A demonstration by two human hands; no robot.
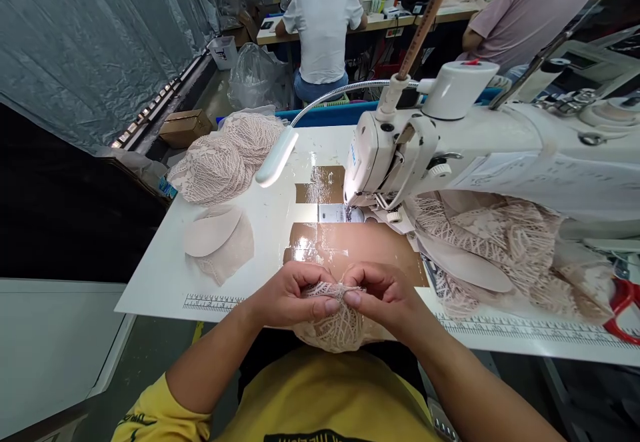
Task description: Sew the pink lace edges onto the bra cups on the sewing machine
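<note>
A piece of pale beige lace fabric (336, 329) hangs over the front edge of the sewing table, gathered along its top. My left hand (299, 293) pinches its upper edge between thumb and fingers. Close beside it, my right hand (379, 295) grips the same edge a little to the right. Both thumbs press on top of the lace, and the fingertips behind are partly hidden. Beyond my hands stands a white sewing machine (373, 155), its needle area over a metal plate (331, 213). Shiny brown tape (320, 245) covers the tabletop before it.
Lace bundles (220, 162) lie at the back left, near beige cup-shaped pieces (220, 239). More lace (500, 242) is heaped under the machine arm, with red-handled scissors (623, 309) at the right edge. A lamp (277, 155) reaches over the table. A person in white (327, 29) sits ahead.
</note>
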